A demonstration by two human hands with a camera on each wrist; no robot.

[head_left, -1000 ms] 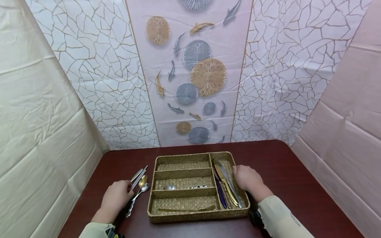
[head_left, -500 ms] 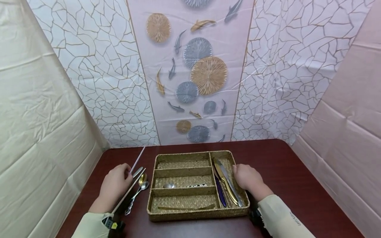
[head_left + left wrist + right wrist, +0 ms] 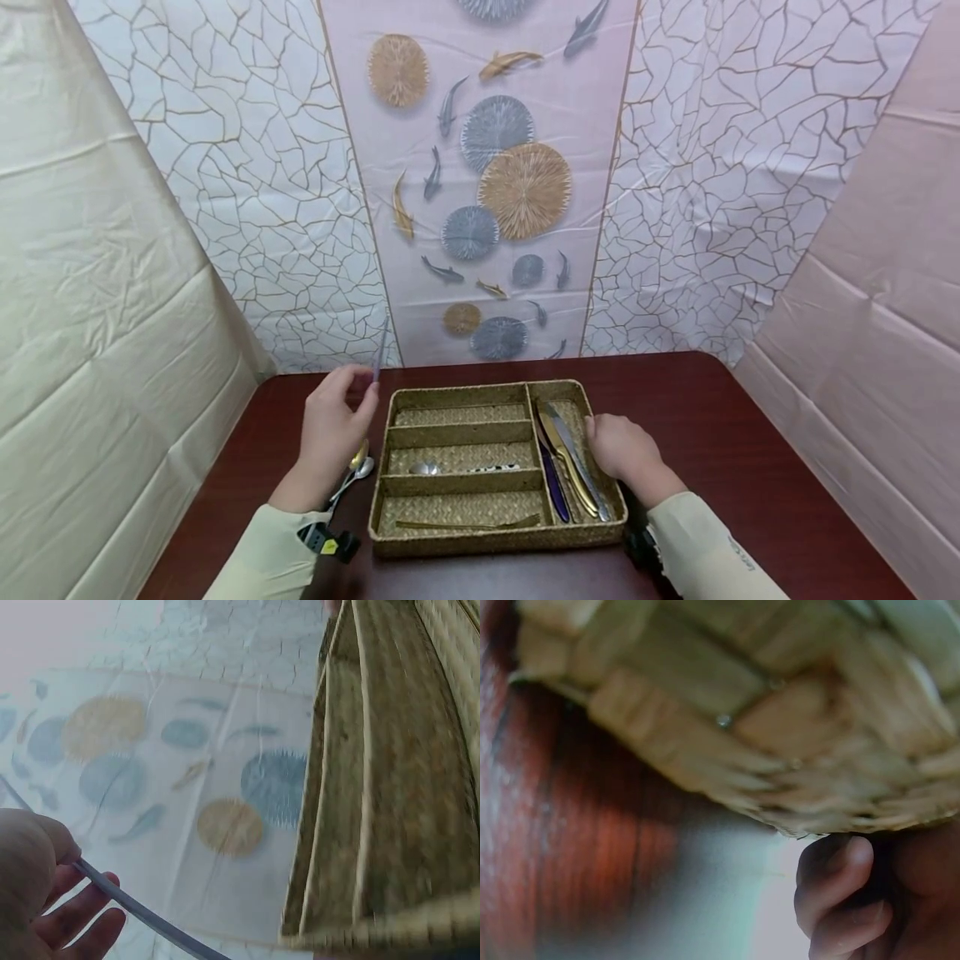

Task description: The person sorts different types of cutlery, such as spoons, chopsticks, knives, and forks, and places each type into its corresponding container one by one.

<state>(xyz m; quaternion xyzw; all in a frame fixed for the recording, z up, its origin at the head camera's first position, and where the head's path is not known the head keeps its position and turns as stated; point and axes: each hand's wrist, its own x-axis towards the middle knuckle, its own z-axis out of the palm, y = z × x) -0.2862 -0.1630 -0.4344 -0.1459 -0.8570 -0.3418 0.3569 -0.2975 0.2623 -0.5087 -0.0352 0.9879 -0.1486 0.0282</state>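
Observation:
My left hand (image 3: 337, 417) pinches a slim grey chopstick (image 3: 142, 911) between thumb and fingers, raised at the back left corner of the woven cutlery tray (image 3: 450, 546). The chopstick points up toward the wall in the head view. My right hand (image 3: 622, 454) grips the tray's right side, its curled fingers (image 3: 844, 874) against the weave. A gold spoon (image 3: 360, 454) and a silver spoon (image 3: 363, 469) lie left of the tray, partly hidden by my left hand and forearm.
The tray's right compartment holds a purple-handled knife (image 3: 555, 492), a gold knife (image 3: 572, 467) and a silver knife (image 3: 581, 462). A spoon (image 3: 426, 468) lies in the middle compartment, a gold fork (image 3: 465, 526) in the front one. Patterned cloth (image 3: 465, 275) hangs behind the table (image 3: 652, 383).
My left hand has taken up the chopstick from beside the spoons, lifted it and moved forward and right to the tray's back corner. My right hand stays on the tray.

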